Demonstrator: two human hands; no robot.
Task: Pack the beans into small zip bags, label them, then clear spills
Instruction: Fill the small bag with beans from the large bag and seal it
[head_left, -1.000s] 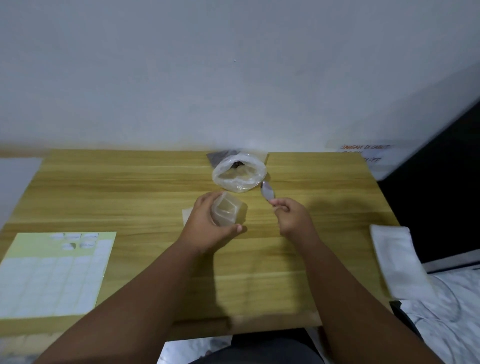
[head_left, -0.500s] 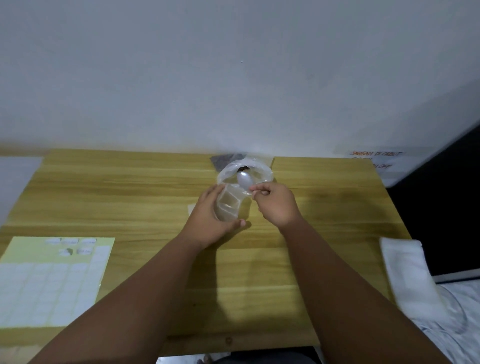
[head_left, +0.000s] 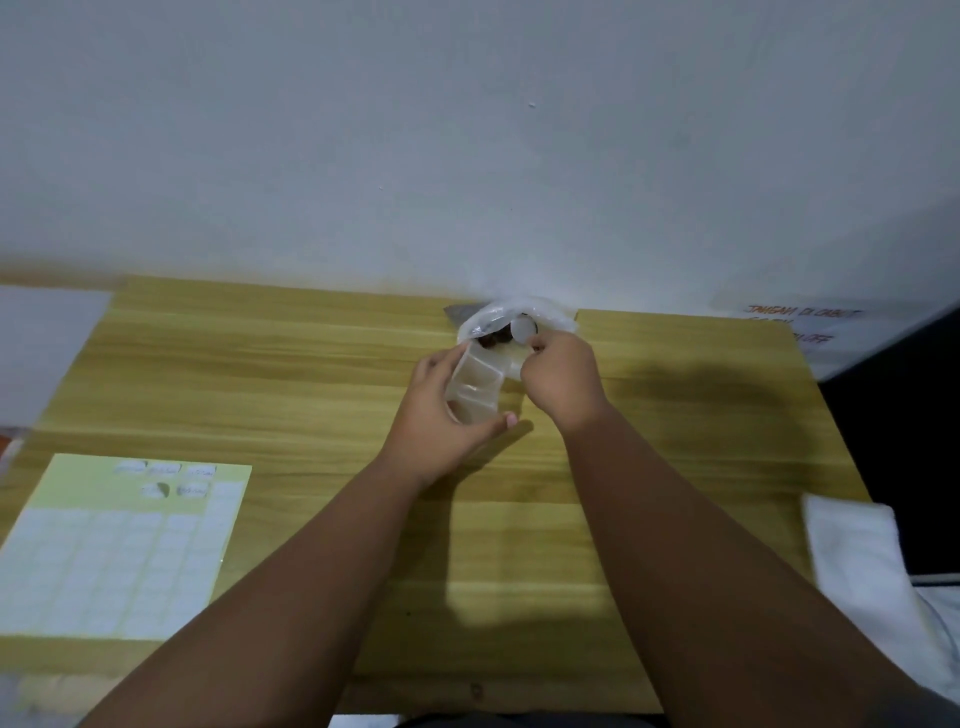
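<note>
A large clear plastic bag (head_left: 550, 317) with dark beans (head_left: 493, 340) inside sits at the far edge of the wooden table (head_left: 260, 374), against the wall. My left hand (head_left: 441, 415) holds a small clear zip bag (head_left: 475, 384) open, its mouth tilted toward the large bag. My right hand (head_left: 561, 379) pinches the handle of a metal spoon (head_left: 522, 329), whose bowl is inside the large bag's opening, just above the beans.
A sheet of white labels (head_left: 114, 545) on green backing lies at the table's left front. A folded white cloth (head_left: 857, 551) lies at the right edge. A dark flat object (head_left: 460, 313) peeks out behind the large bag.
My right hand carried the spoon from beside the large bag up into its opening. My left hand moved the small zip bag closer to the large bag.
</note>
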